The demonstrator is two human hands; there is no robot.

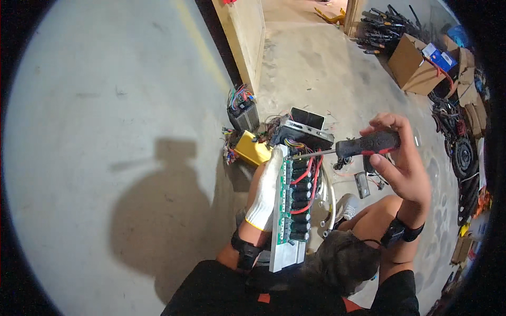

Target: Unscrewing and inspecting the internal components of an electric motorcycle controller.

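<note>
A long green circuit board [285, 208] on a silver metal plate is tilted across my lap. It carries a row of black capacitors and thick red wires. My left hand [268, 192], in a white knit glove, grips its left edge; some of those fingers are hidden behind it. Bare, my right hand [410, 171] holds the black and red handle of a screwdriver [363, 145] between thumb and fingers. The thin shaft points left, and its tip reaches the upper end of the board. Whether the tip touches a screw is too small to tell.
Ahead on the floor lie a finned metal box [243, 115] with wires, a yellow box [253, 148] and a black-and-silver case [303, 134]. White cables [331, 195] hang beside the board. At right stand a cardboard box [414, 66] and heaped parts; a wall is at left.
</note>
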